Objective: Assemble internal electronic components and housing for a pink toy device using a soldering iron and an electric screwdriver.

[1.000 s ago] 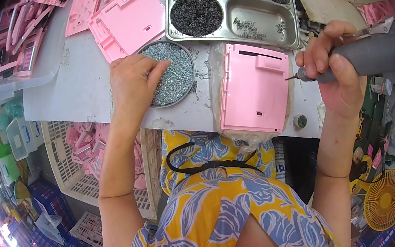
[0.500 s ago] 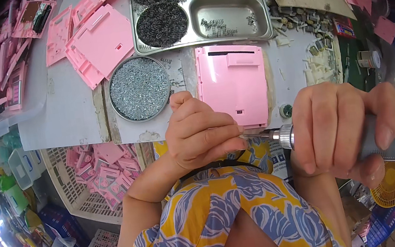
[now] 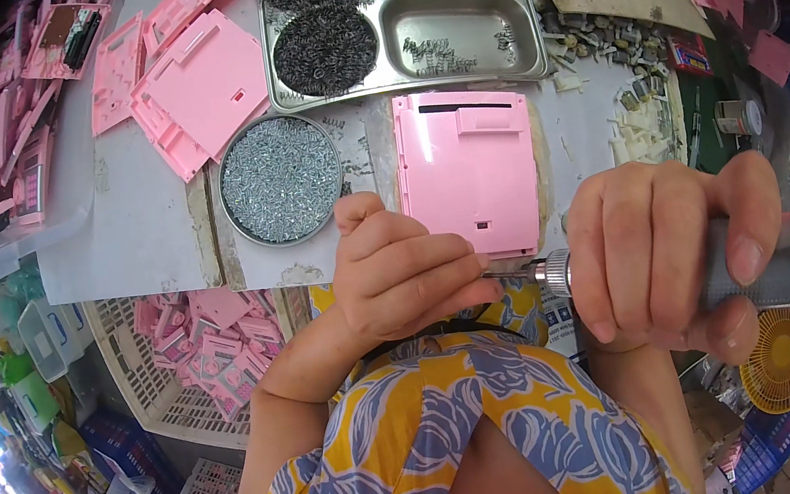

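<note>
My right hand (image 3: pixel 664 255) is wrapped round a grey electric screwdriver (image 3: pixel 781 263), its silver chuck (image 3: pixel 555 273) and thin bit pointing left. My left hand (image 3: pixel 409 275) is closed, thumb pressed against the fingers, and the bit's tip meets its fingertips. Whatever those fingers hold is hidden. Just beyond both hands a pink plastic panel (image 3: pixel 466 176) lies flat at the bench edge, with a dark slot near its far end and a small rectangular hole near its close end. Left of it stands a round tin of small silver screws (image 3: pixel 281 179).
A metal compartment tray (image 3: pixel 455 26) of dark springs sits at the back. Small motors and white parts (image 3: pixel 641 126) lie on the right. Pink panels (image 3: pixel 202 92) are stacked at the left. Below the bench edge is a cream basket (image 3: pixel 147 383) of pink parts.
My right hand and the screwdriver have shifted slightly left, bringing the chuck closer to my left fingers. My left hand has barely moved and stays closed.
</note>
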`<control>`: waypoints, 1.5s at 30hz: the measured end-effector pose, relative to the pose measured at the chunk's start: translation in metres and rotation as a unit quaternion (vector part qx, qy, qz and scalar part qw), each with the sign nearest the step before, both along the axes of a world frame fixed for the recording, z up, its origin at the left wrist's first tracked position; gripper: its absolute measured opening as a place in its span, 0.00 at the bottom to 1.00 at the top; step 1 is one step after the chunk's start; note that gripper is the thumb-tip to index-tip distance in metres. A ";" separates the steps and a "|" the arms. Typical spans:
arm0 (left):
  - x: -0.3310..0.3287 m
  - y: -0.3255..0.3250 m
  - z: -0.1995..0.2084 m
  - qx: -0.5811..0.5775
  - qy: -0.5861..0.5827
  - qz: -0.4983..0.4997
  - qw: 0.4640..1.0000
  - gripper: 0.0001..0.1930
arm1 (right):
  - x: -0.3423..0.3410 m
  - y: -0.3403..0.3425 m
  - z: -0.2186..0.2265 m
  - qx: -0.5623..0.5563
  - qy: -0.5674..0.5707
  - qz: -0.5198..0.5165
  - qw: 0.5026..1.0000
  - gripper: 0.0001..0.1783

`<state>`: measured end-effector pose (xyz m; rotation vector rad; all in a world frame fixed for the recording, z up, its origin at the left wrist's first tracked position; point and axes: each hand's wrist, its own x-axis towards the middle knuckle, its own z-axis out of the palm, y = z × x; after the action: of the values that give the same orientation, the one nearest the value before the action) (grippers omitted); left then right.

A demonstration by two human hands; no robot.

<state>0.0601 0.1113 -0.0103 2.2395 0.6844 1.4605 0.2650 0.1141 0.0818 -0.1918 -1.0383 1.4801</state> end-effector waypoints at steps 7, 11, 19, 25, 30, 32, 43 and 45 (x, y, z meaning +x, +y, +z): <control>-0.014 0.022 -0.003 -0.032 0.056 0.013 0.998 0.12 | 0.018 -0.023 -0.011 -0.065 -0.107 -0.102 0.987 0.18; -0.005 0.025 -0.007 -0.068 0.115 -0.057 0.989 0.14 | 0.028 -0.046 -0.033 -0.130 -0.179 -0.153 0.963 0.19; 0.044 0.018 -0.014 -0.123 0.175 -0.075 0.974 0.13 | 0.032 -0.059 -0.055 -0.109 -0.221 -0.170 0.954 0.18; 0.045 0.007 -0.021 -0.149 0.201 -0.071 0.965 0.11 | 0.031 -0.054 -0.069 -0.035 -0.280 -0.136 0.950 0.14; 0.040 0.009 -0.021 -0.128 0.173 -0.098 0.972 0.10 | 0.037 -0.048 -0.068 0.006 -0.267 -0.103 0.958 0.15; 0.038 0.009 -0.021 -0.099 0.153 -0.109 0.977 0.11 | 0.034 -0.046 -0.050 -0.035 -0.219 -0.123 0.967 0.16; 0.039 -0.005 -0.024 -0.088 0.094 -0.113 0.985 0.13 | 0.023 -0.033 -0.025 0.002 -0.119 -0.104 0.987 0.17; 0.040 -0.006 -0.024 -0.088 0.084 -0.111 0.986 0.12 | 0.022 -0.032 -0.026 0.008 -0.120 -0.109 0.987 0.17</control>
<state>0.1004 0.1051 -0.0346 2.2352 0.5693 1.0730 0.2865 0.0819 0.0556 -0.4674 -1.1824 1.2704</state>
